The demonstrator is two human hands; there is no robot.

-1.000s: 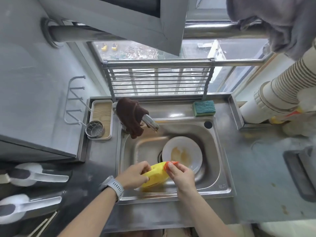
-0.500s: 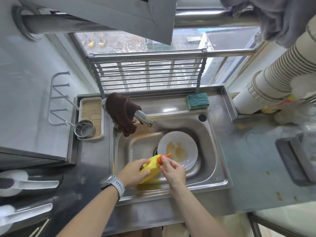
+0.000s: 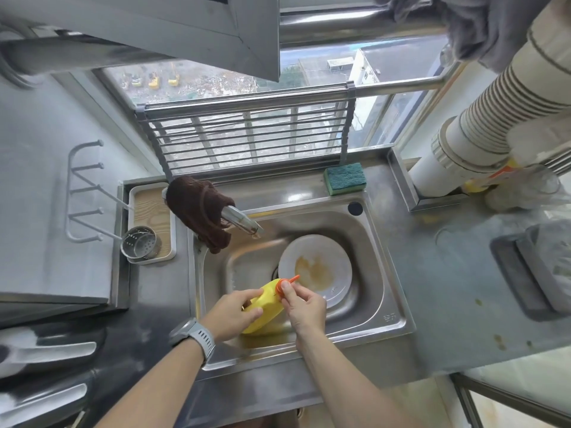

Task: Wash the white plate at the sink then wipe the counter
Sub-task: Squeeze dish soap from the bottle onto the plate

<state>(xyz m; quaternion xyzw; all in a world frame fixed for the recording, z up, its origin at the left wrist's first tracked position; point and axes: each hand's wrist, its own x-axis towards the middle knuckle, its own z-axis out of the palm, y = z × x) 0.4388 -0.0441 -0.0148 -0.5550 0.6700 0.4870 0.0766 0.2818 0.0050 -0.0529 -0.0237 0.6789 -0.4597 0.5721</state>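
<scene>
Two hands work over the sink, and everything else lies within reach around it. Farthest left, a perforated metal cup [image 3: 140, 244] stands on a small wood-lined tray [image 3: 151, 205] on the tabletop [image 3: 448, 273], set apart from the basin, probably to keep it clear of splashes. Just right of it, a brown cloth [image 3: 200, 208] is draped over the faucet [image 3: 244, 222], perhaps hung there to dry; the spout points down into the sink [image 3: 386, 304] and no water shows.

Next comes the left hand [image 3: 230, 316], its fingers clamped around the body of a yellow bottle [image 3: 267, 304], which is tilted so its orange cap [image 3: 282, 285] aims toward the plate. The right hand [image 3: 304, 307] has its fingers pinched together on that cap, whose thin nozzle sticks out past them; this looks like opening the spout so soap can be squeezed out. One hand steadies while the other works the cap.

Just beyond the nozzle, the white plate [image 3: 315, 267] lies in the basin, partly over the drain, brown residue pooled in its middle, still unwashed. At the back rim, a green sponge [image 3: 344, 178] waits, likely for scrubbing. Stains dot the tabletop to the right, so wiping remains to be done.
</scene>
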